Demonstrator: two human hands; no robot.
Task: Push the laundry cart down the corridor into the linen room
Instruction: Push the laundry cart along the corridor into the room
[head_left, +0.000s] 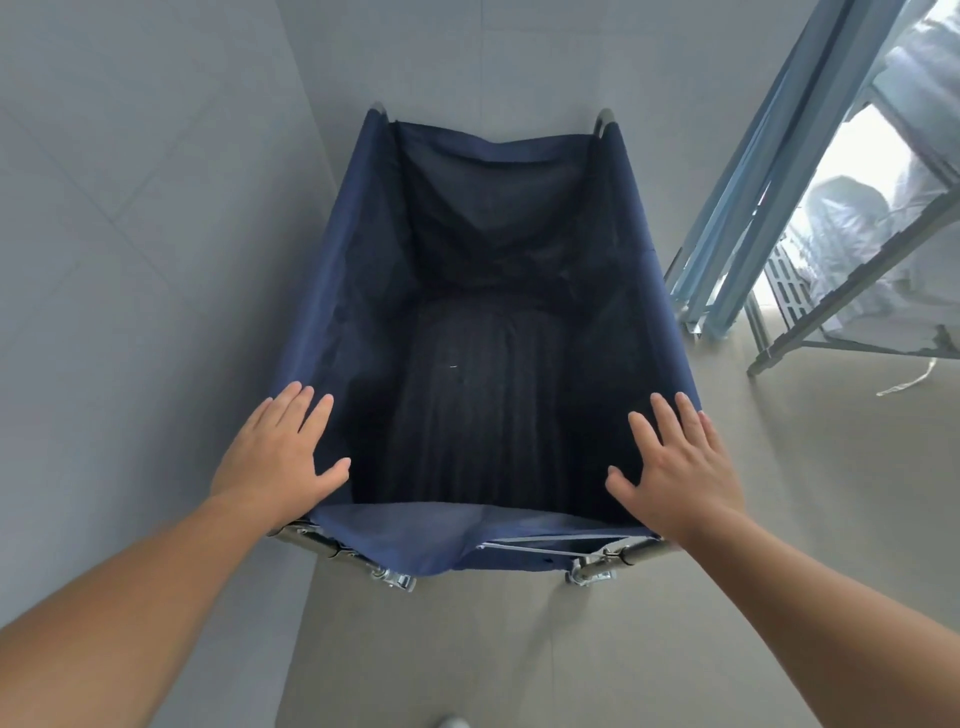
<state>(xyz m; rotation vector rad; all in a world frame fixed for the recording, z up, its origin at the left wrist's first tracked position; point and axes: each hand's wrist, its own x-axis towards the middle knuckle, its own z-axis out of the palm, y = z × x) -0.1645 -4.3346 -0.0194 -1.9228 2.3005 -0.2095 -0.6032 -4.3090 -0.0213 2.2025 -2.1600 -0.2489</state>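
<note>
The laundry cart (353, 270) is a deep navy fabric bag on a metal frame with small wheels, straight below me. A dark pleated cloth (478, 405) lies at its bottom. My left hand (280, 452) rests flat with fingers spread on the near left corner of the bag's rim. At the near right corner my right hand (675, 462) lies flat in the same way. Neither hand is curled around the frame. The cart's far end stands close against a pale wall.
A grey tiled wall (130, 234) runs along the cart's left side. On the right are a blue-grey door frame (737, 208) and a metal rack (831, 291) holding white bundled linen. Beige floor (779, 493) spreads to the right and behind the cart.
</note>
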